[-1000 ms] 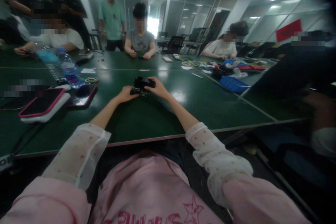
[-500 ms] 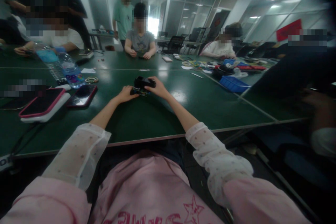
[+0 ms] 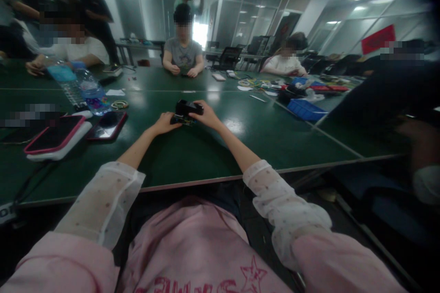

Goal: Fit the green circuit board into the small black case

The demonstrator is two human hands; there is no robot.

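A small black box-shaped device (image 3: 187,108) with thin coloured parts along its lower edge is held over the green table (image 3: 172,160). Its exact kind is too dark and small to tell. Closed on its left side is my left hand (image 3: 167,123), with the thumb along the bottom edge. My right hand (image 3: 207,115) grips the right side, fingers over the top and thumb across the front. The hands hide both ends of the device.
Phones (image 3: 108,125) and plastic bottles (image 3: 92,91) are on the left. A tape roll (image 3: 119,105) lies near them. To the right are a pen (image 3: 257,98), a blue tray (image 3: 307,109) and tangled wires (image 3: 256,83). Several people sit around the table; one seated person (image 3: 183,55) faces me.
Both my hands and the black device stay in place. Across the room, the standing person has moved right, behind the seated person.
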